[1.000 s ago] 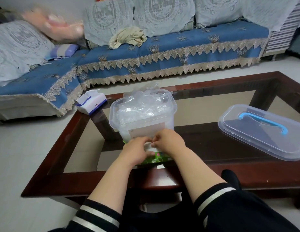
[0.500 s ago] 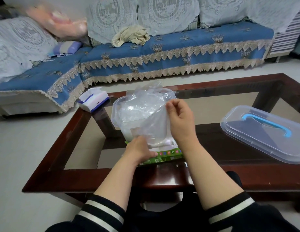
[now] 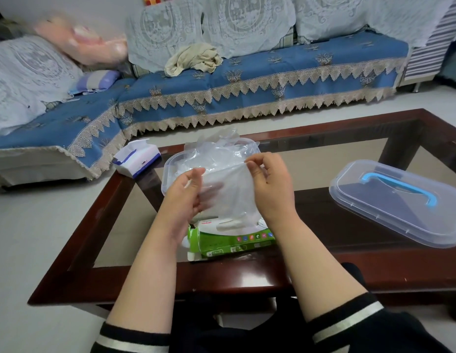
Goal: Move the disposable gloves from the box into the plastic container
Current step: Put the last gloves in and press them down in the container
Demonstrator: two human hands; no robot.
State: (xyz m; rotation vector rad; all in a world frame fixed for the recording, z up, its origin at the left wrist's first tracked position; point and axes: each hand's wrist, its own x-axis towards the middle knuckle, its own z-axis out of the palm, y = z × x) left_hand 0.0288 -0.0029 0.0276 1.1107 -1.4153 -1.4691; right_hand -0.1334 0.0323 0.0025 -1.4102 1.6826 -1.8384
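1. We're looking down at both hands raised over the tabletop (image 3: 323, 271), a clear disposable glove (image 3: 227, 192) stretched between them.
2. Our left hand (image 3: 186, 192) has its grip clamped on the glove's left edge, thumb over the film and fingers curled behind it.
3. Our right hand (image 3: 269, 184) pinches the glove's upper right corner, fingertips (image 3: 250, 164) together on the thin plastic.
4. The glove hangs in front of the plastic container (image 3: 171, 164), whose open top already shows a crumpled heap of clear gloves (image 3: 216, 149) rising above the rim.
5. Right below the hands sits the green glove box (image 3: 232, 238), just in front of the container on the near side of the tabletop, white film showing at its top opening.
6. Off to our right the container's clear lid (image 3: 400, 207) with a blue handle (image 3: 402, 186) lies flat, well apart from the container.
7. A white-and-blue tissue pack (image 3: 136, 157) rests at the far left corner.
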